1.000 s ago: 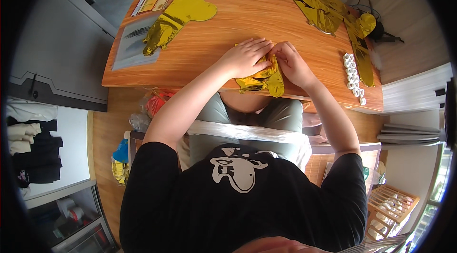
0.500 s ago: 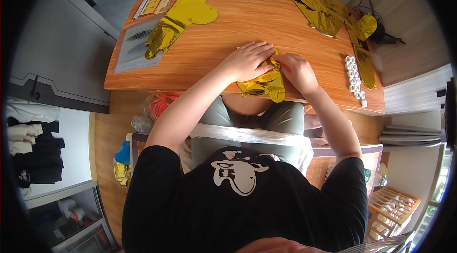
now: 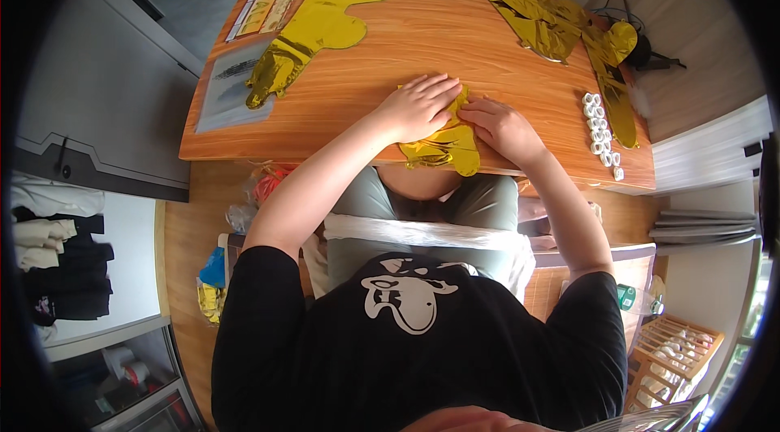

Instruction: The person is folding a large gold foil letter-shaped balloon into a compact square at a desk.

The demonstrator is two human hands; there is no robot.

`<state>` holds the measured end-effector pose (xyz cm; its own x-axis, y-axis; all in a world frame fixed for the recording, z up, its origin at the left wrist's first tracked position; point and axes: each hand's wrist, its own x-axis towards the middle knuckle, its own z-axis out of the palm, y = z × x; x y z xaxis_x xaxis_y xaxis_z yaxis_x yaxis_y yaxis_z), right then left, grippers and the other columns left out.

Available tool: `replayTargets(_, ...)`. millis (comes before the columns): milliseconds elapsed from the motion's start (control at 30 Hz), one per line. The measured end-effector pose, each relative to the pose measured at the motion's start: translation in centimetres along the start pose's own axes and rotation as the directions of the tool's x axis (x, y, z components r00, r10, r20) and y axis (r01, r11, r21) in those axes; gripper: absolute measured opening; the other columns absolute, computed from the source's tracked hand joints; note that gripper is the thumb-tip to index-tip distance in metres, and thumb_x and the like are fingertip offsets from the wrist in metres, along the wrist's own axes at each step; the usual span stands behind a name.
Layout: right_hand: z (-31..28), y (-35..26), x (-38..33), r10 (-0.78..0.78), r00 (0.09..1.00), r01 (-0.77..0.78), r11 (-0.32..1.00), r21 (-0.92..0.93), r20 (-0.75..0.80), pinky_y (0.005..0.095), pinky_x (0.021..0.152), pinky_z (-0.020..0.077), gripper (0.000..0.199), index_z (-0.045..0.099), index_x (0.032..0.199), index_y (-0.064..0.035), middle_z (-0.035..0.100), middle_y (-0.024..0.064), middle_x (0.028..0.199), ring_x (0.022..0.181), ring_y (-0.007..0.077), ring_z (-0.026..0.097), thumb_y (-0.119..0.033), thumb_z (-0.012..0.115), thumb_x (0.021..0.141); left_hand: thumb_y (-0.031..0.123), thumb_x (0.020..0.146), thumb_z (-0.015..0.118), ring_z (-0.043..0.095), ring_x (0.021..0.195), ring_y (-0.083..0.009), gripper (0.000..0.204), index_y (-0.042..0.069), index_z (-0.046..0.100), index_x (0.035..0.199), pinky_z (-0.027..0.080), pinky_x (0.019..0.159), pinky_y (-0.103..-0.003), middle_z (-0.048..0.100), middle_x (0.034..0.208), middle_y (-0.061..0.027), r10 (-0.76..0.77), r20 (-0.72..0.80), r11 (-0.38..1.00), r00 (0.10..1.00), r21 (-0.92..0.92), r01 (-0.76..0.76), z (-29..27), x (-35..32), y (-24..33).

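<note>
At the near edge of the table, a crumpled, flat piece of gold foil (image 3: 443, 147), apparently a deflated foil balloon, lies folded, with its lower end overhanging the edge. My left hand (image 3: 420, 109) rests flat across its upper left part, fingers stretched out toward the far right. From the right, my right hand (image 3: 501, 130) lies on the foil's right edge with its fingers extended leftward, close to the left fingertips. The foil directly under both palms is hidden.
Another flat gold foil balloon (image 3: 325, 17) spreads over the far left, partly on a clear plastic sheet (image 3: 231, 99) near a printed card (image 3: 264, 9). More gold foil (image 3: 528, 13) lies far right. Several white rings (image 3: 597, 125) line the right side of the wooden table (image 3: 406, 42).
My right hand has gone from bent, pinching fingers at the foil's upper right to fingers laid out along its edge. My left hand stays flat on the foil. The view has shifted slightly.
</note>
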<state>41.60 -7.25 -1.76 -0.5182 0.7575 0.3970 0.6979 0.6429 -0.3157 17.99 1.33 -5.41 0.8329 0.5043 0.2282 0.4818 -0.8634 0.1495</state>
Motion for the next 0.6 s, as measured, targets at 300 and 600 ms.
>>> replayTargets(300,-0.2,2.0,-0.2,-0.056,0.994,0.043,0.989,0.143,0.089,0.041,0.098,0.054,0.027,0.072,0.117,-0.0071,0.067,0.0137,0.128,0.116,0.0328,0.064,-0.007,0.064,0.092,0.023,0.103,0.053,0.028,0.154,-0.0298,0.059,0.004,0.037,0.157,0.022,0.127,-0.04,0.032,0.165,-0.0172,0.017,0.416,0.86,0.909,-0.469,0.199,-5.3,2.9,-1.4)
replayTargets(600,-0.4,2.3,0.2,-0.097,0.987,0.081,0.99,0.118,0.128,0.0405,0.099,0.0529,0.026,0.072,0.118,-0.0066,0.067,0.0146,0.128,0.12,0.0328,0.063,-0.009,0.064,0.093,0.029,0.106,0.052,0.033,0.152,-0.028,0.054,0.004,0.043,0.153,0.027,0.125,-0.046,0.04,0.161,-0.0136,0.2,0.117,0.948,0.973,-0.275,-0.162,-1.5,3.1,-1.8)
